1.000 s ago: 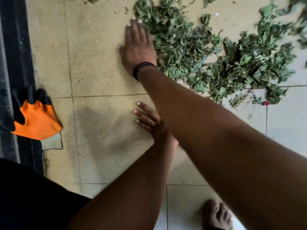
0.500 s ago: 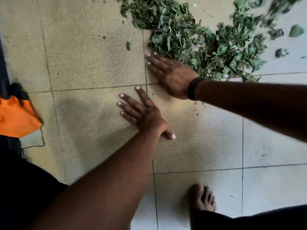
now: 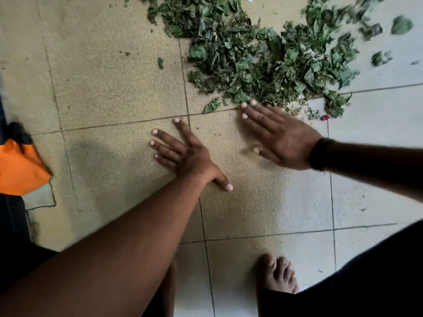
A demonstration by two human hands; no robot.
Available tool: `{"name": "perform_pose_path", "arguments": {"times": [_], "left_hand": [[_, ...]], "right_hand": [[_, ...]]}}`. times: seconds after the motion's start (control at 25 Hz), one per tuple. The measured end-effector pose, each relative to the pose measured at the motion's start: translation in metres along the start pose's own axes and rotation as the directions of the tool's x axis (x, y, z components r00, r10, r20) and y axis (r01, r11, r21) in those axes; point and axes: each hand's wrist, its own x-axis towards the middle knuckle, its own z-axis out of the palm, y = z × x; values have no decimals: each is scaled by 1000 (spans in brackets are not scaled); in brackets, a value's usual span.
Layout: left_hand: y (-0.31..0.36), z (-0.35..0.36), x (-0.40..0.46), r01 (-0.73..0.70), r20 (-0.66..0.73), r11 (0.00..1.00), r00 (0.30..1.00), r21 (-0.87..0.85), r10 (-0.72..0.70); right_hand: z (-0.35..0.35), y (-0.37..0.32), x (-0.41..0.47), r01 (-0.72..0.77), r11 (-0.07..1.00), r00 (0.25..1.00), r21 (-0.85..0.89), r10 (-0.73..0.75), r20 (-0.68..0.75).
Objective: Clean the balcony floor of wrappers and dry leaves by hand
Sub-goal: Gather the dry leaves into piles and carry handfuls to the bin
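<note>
A broad heap of dry green leaves (image 3: pixel 258 53) lies across the tiled floor (image 3: pixel 109 88) at the top of the head view. My right hand (image 3: pixel 281 138), with a black band at the wrist, is flat with straight fingers just below the heap's near edge, fingertips close to the leaves. My left hand (image 3: pixel 185 154) rests flat on the floor with fingers spread, left of the right hand and apart from the leaves. A small red wrapper (image 3: pixel 324 117) lies at the heap's lower right edge. A few loose leaves (image 3: pixel 401 25) sit at the far right.
An orange and black item (image 3: pixel 20 165) lies at the left edge beside a dark strip. My bare foot (image 3: pixel 277 275) stands on the tiles at the bottom. A stray leaf (image 3: pixel 160 62) lies left of the heap.
My right hand has swept from the heap's left side down and rightward along its near edge. My left hand has stayed flat on the floor.
</note>
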Motion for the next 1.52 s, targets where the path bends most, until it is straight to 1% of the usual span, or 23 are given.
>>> {"name": "perform_pose_path", "arguments": {"times": [0.04, 0.08, 0.16, 0.2, 0.24, 0.28, 0.36, 0.4, 0.48, 0.56, 0.6, 0.64, 0.68, 0.76, 0.8, 0.92, 1.04, 1.12, 1.24, 1.32, 1.36, 1.44, 1.52], "left_hand": [[0, 1, 0, -5, -1, 1000, 1000, 1, 5], [1, 2, 1, -7, -2, 1000, 1000, 8, 7], [1, 1, 1, 11, -11, 1000, 1000, 24, -11], [1, 0, 1, 11, -5, 999, 1000, 32, -11], [3, 0, 0, 3, 10, 999, 1000, 37, -4], [3, -1, -1, 0, 23, 999, 1000, 40, -1], [4, -3, -4, 0, 29, 999, 1000, 46, -2], [4, -4, -6, -7, 32, 998, 999, 55, 6], [5, -4, -8, -16, 42, 998, 999, 67, 13], [6, -5, -10, -7, 37, 998, 999, 64, 4], [7, -5, -11, -6, 38, 998, 999, 67, 4], [8, -6, -12, -10, 45, 998, 999, 69, 7], [9, -5, -12, -15, 52, 997, 999, 69, 12], [9, -5, -12, -6, 52, 998, 999, 70, 2], [9, -5, -13, 6, 46, 997, 999, 76, -9], [8, -4, -10, 16, 39, 996, 999, 86, -19], [7, -2, -8, -3, 27, 997, 1000, 73, 1], [7, -3, -8, -7, 31, 997, 999, 70, 4], [7, -4, -9, -6, 31, 998, 1000, 56, 4], [6, -3, -9, -10, 33, 998, 999, 62, 8], [7, -3, -8, -11, 35, 998, 999, 65, 8], [6, -2, -7, -6, 31, 998, 999, 58, 4], [5, -2, -7, -2, 28, 998, 1000, 58, 1]], "right_hand": [[10, -20, -8, 2, 997, 999, 74, 1, -39], [26, -44, -18, 89, 991, 995, 99, -83, -59], [44, -75, -36, 314, 947, 948, 68, -316, 22], [47, -70, -37, 329, 943, 943, 45, -330, 26], [45, -57, -32, 251, 968, 968, 18, -251, 1], [41, -41, -27, 95, 995, 995, 10, -95, -4], [27, -14, -28, -196, 975, 978, 102, 202, -44], [25, -12, -33, -242, 958, 962, 154, 258, -91], [38, -30, -44, -119, 978, 975, 171, 147, -167], [46, -54, -51, 124, 987, 989, 98, -115, -92], [50, -51, -52, 171, 984, 985, 45, -169, -42], [51, -40, -50, 131, 991, 991, 14, -130, -41], [49, -26, -46, 11, 1000, 998, 6, -11, -63], [40, -3, -47, -213, 972, 966, 98, 224, -131], [37, 1, -51, -240, 960, 947, 145, 264, -183], [42, -23, -60, -156, 966, 936, 207, 212, -283], [57, -39, -69, -31, 981, 970, 191, 76, -232], [55, -18, -68, -123, 976, 959, 178, 163, -231], [39, 7, -67, -287, 912, 857, 292, 381, -346], [36, 1, -72, -345, 889, 717, 301, 456, -526], [37, -3, -73, -418, 837, 625, 352, 547, -557], [41, -7, -73, -618, 594, 427, 515, 804, -414], [49, -1, -71, -783, 343, 297, 519, 939, -172]]}}
